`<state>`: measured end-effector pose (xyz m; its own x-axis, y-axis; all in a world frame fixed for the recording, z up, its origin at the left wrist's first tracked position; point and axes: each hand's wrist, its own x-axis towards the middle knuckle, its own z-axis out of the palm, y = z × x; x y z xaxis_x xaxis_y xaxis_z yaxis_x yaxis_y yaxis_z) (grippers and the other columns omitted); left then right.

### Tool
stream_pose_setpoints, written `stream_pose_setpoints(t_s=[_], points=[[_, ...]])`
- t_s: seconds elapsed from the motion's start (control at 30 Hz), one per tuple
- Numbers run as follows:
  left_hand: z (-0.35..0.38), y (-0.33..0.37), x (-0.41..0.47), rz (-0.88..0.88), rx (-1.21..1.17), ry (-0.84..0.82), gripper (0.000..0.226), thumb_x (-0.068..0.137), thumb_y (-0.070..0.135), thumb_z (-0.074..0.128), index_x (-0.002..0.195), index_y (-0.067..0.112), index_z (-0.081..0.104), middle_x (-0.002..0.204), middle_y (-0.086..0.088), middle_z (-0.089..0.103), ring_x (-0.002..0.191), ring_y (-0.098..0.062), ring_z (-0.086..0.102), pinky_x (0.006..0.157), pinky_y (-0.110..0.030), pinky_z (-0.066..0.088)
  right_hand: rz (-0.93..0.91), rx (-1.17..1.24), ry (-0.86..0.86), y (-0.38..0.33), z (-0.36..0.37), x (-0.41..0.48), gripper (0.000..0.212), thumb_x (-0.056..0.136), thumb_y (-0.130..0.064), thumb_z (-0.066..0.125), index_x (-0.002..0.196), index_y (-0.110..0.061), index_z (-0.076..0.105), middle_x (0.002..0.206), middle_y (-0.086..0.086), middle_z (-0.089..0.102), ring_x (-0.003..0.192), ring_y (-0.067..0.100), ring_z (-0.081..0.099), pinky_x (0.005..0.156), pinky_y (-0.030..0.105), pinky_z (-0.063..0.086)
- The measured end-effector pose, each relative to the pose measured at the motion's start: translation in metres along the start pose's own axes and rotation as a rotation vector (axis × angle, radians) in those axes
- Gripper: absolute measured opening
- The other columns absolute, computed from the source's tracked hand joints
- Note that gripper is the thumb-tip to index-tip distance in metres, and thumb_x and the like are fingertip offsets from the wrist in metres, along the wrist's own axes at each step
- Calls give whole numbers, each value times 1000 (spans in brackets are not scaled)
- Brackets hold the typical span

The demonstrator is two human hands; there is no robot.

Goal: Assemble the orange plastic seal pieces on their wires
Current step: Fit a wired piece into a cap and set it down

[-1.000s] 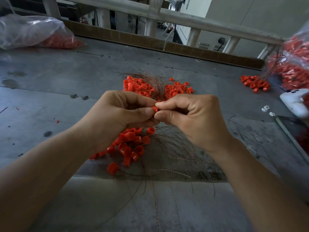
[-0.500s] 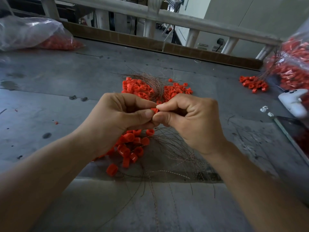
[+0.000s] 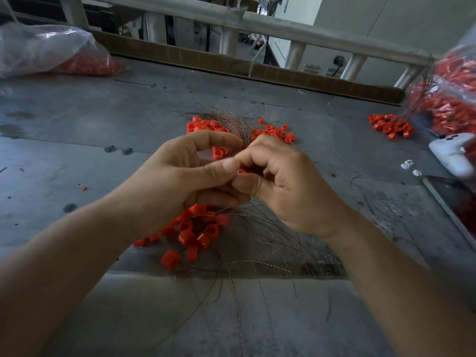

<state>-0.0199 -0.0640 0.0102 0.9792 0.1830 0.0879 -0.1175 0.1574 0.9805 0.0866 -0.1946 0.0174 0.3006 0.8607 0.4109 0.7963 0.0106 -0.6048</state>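
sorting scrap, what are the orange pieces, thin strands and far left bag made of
Orange pieces: probably moulded plastic, smooth, faint sheen. Strands: likely twisted metal wire, coppery glint. Bag: clear plastic film, crinkled, glossy.

Where: on the person's head, above the grey table (image 3: 77,150).
Facing: forward and down.
How near: close to the left hand (image 3: 180,179) and right hand (image 3: 291,191).
Views: just one.
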Motion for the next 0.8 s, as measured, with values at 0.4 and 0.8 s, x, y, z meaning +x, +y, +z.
stream_pose_setpoints(t_s=[0.4, 0.8], points=[[12, 0, -6, 129, 133, 54, 63, 60, 20, 65, 120, 24, 45, 75, -19, 69, 68, -21, 70, 58, -22, 55, -15, -143, 60, -7, 8, -3, 5, 79, -10, 59, 81, -7, 62, 76, -18, 41, 69, -2, 43, 62, 9, 37], [6, 1, 0, 36, 67, 105, 60, 50, 24, 70, 108, 17, 56, 72, -11, 72, 62, -19, 69, 54, -22, 54, 26, 7, 96, -4, 5, -2, 24, 69, -15, 77, 91, -12, 68, 81, -14, 54, 77, -3, 53, 67, 11, 43]])
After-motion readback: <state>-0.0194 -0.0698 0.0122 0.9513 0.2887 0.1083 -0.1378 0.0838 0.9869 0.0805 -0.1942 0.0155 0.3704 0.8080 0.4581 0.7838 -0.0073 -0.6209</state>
